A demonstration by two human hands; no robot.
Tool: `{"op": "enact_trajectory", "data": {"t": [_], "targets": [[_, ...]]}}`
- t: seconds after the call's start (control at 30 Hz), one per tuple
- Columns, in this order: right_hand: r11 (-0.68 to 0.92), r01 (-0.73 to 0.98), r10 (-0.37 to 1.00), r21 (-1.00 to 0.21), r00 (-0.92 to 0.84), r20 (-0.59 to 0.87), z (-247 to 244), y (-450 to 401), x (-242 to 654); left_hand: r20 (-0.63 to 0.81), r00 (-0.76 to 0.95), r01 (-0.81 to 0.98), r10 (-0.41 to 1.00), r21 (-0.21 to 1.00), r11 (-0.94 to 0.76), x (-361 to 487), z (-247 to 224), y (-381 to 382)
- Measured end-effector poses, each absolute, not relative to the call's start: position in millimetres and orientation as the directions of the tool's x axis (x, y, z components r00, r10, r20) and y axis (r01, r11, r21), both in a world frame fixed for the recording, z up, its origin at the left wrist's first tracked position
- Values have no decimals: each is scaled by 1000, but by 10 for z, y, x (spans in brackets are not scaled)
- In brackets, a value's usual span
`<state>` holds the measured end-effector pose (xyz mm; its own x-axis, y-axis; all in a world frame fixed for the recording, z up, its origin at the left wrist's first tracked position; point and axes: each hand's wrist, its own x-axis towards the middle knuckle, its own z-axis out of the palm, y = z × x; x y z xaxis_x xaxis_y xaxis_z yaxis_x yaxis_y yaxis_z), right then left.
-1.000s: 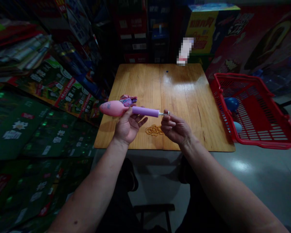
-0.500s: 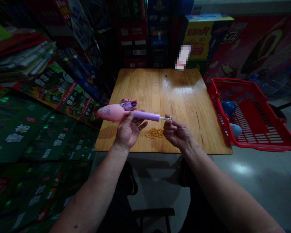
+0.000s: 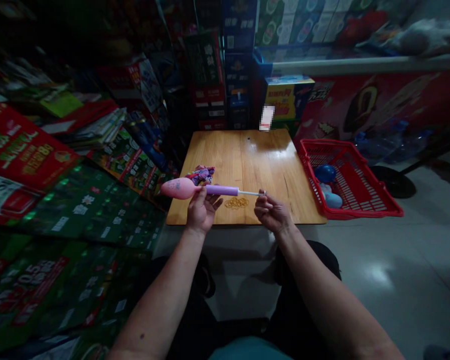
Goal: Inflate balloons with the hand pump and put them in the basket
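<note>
A purple balloon pump (image 3: 222, 190) lies level above the table, with a partly inflated pink balloon (image 3: 178, 188) fitted on its left end. My left hand (image 3: 201, 207) is closed where the balloon's neck meets the pump, thumb on top; some of its fingers extend loosely below the barrel. My right hand (image 3: 273, 211) pinches the handle end of the pump's white rod, which is pulled well out of the barrel. Beneath the pump, a small heap of yellow rubber bands (image 3: 237, 202) rests on the tabletop. Crumpled purple-pink balloons (image 3: 202, 174) lie behind the inflated one.
The wooden table (image 3: 262, 165) stands before my knees. To its right, a red basket (image 3: 360, 214) holds a dark blue balloon (image 3: 325, 173) and a light blue balloon (image 3: 333, 200). Stacked green cartons (image 3: 74, 205) crowd the left side. A yellow-blue box (image 3: 285, 100) stands behind the table.
My right hand has drawn the pump's rod further out of the barrel. My left hand keeps its hold at the balloon's neck. The view has tilted upward and shifted.
</note>
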<state>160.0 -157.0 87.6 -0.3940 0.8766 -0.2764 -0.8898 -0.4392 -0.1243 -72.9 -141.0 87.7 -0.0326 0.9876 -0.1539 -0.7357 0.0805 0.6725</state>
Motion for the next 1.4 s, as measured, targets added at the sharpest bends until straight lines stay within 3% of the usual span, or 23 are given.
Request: {"op": "enact_trajectory", "data": {"t": [0.13,0.33,0.63,0.77,1.1,1.4], "targets": [[-471,-877,853,-96,-425,-304,999,-2116,1394,-145,57,-718,988,681,142,-524,1102,-1965],[-491,-865,844,-107,-442,-303,1272,-2751,1452,-175,46,-751,984,643,150,-468,1307,-2578],[-380,-913,909,-148,-338,-243,1602,-3166,1740,-94,-19,-748,995,662,49,-556,1631,-3016],[-427,-890,891,-162,-383,-243,1593,-3161,1503,-85,41,-737,996,670,87,-380,1668,-3089],[-379,-909,917,-173,-343,-204,1774,-3049,1816,-81,-77,-759,994,652,-6,-580,1765,-2849],[-453,-885,871,-103,-416,-262,1717,-2884,1619,-84,25,-731,996,678,75,-274,1734,-2816]]}}
